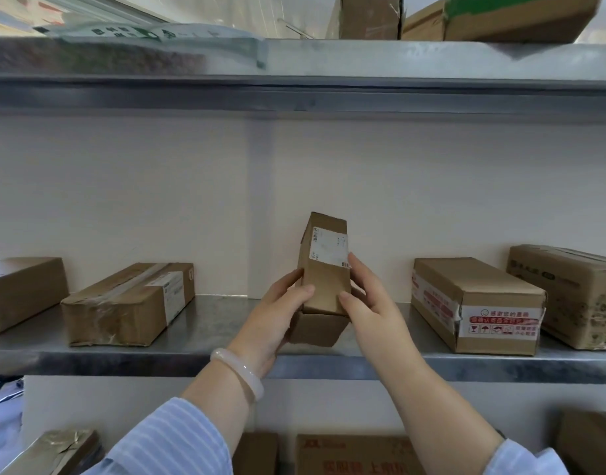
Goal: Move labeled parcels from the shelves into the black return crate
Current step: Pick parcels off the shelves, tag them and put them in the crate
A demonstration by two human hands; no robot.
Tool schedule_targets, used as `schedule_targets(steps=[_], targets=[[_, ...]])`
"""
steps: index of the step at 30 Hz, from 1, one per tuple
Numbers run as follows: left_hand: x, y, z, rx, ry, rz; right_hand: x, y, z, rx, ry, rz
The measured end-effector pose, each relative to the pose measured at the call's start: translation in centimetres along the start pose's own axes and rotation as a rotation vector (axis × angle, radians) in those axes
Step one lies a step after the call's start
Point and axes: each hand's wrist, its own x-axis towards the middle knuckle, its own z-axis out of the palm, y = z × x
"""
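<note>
- Broadly, a metal shelf [205, 323] spans the frame from 9 to 3 o'clock
- At 3 o'clock a taped carton [476, 303] lies on it, and at 9 o'clock a long carton [123, 303]
- Dead centre, the labeled parcel [325, 269] stands tilted on end, white label facing the camera
- Left hand [277, 313] grips its lower left side; right hand [366, 303] clasps its right side
- A pale bangle [238, 371] rings the left wrist at 7 o'clock

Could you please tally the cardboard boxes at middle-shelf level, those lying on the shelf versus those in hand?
Boxes lying on the middle shelf: 4
Upright box held by the left hand and right hand: 1
Total: 5
The brown face beneath the held box may be its own, so it is not counted.
</note>
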Motion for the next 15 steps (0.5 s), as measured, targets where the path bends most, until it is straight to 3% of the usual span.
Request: schedule_targets(steps=[6,10,15], targets=[[0.37,0.95,0.09,0.374,0.109,0.085,0.67,0.03,-0.46,-0.155,0.015,0.218],[0.56,0.57,-0.30,0.375,0.065,0.062,0.60,-0.20,-0.56,-0.171,0.027,0.325],[0.30,0.11,0.03,0.347,0.083,0.042,0.47,-0.68,-0.71,-0.303,-0.033,0.323]])
